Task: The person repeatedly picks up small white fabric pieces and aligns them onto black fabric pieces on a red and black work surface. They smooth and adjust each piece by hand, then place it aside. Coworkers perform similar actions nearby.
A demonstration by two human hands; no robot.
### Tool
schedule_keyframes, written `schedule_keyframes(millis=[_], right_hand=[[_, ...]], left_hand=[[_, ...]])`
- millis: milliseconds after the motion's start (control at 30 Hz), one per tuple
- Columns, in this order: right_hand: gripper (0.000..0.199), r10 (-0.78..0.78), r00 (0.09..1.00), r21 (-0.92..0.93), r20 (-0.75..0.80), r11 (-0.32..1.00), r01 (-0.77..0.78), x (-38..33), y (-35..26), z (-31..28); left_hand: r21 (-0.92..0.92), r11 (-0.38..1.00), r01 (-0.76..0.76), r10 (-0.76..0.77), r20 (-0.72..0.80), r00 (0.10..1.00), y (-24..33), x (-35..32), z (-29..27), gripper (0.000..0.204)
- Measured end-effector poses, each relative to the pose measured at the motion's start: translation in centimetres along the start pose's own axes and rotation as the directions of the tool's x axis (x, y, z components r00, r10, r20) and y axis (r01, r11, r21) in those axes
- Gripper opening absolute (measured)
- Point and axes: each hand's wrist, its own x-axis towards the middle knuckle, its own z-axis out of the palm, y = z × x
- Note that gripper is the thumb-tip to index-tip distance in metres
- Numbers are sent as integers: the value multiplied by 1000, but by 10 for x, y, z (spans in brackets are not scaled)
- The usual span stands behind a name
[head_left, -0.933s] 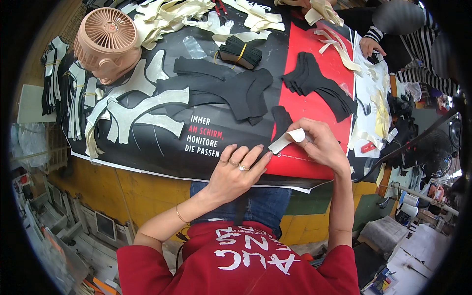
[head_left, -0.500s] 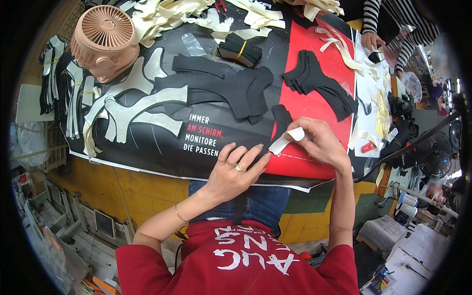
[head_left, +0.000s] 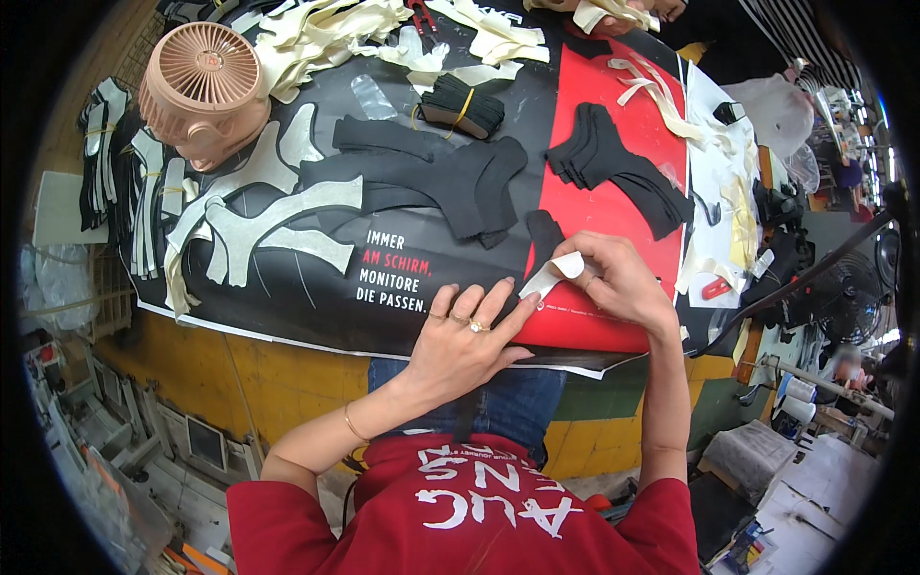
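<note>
At the table's near edge, my right hand (head_left: 618,285) pinches a white curled strip (head_left: 543,280) between thumb and fingers; the strip looks like thin backing or fabric. It lies against a black cut fabric piece (head_left: 544,236), partly hidden behind my fingers. To the left, my left hand (head_left: 467,335) rests on the table with its fingers spread, the index fingertip at the strip's lower end. Stacked black cut pieces (head_left: 460,182) lie beyond my hands, and a fanned black stack (head_left: 613,158) is on the red area. Grey-white shaped pieces (head_left: 278,225) lie at the left.
A pink fan (head_left: 204,91) stands at the far left. Cream scraps (head_left: 321,38) cover the far edge, near a banded black bundle (head_left: 463,105) and red-handled scissors (head_left: 422,19). Another person's hand (head_left: 661,8) reaches in at the far right beside cream scraps.
My left hand has shifted slightly right, its thumb now showing apart from the fingers. My right hand keeps its pinch on the strip. The other person's hands have moved left toward the far cream scraps.
</note>
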Motion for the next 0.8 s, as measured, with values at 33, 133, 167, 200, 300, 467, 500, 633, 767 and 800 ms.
schedule_keyframes(millis=[33,133,167,200,300,467,500,633,767,800], right_hand=[[14,-24,1000,-7,-9,1000,24,0,0,0],[13,-69,997,-31,-24,997,68,2,1,1],[13,-65,998,-40,-20,997,64,2,1,1],[13,-60,998,-48,-15,997,60,2,2,1],[14,-43,998,-7,-53,999,43,3,2,3],[28,-18,994,44,-105,999,22,4,1,6],[31,15,994,67,-109,998,-7,5,0,6],[43,44,995,51,-85,998,-40,5,-3,4],[47,52,995,55,-90,997,-48,5,-7,3],[48,45,995,56,-92,998,-40,5,-8,3]], left_hand=[[15,1000,-4,4,2,1000,0,1,0,64],[28,999,-16,16,4,1000,-1,1,0,65],[40,999,-20,20,14,1000,-1,1,1,66],[48,999,-23,23,14,1000,-1,0,1,66],[50,998,-27,26,12,1000,0,0,1,67],[50,998,-31,30,19,999,0,1,0,67],[53,998,-33,32,22,999,0,1,0,67],[68,997,-38,36,21,999,0,1,0,66],[67,997,-40,38,26,999,0,1,0,65],[66,997,-39,38,27,999,0,1,0,65]])
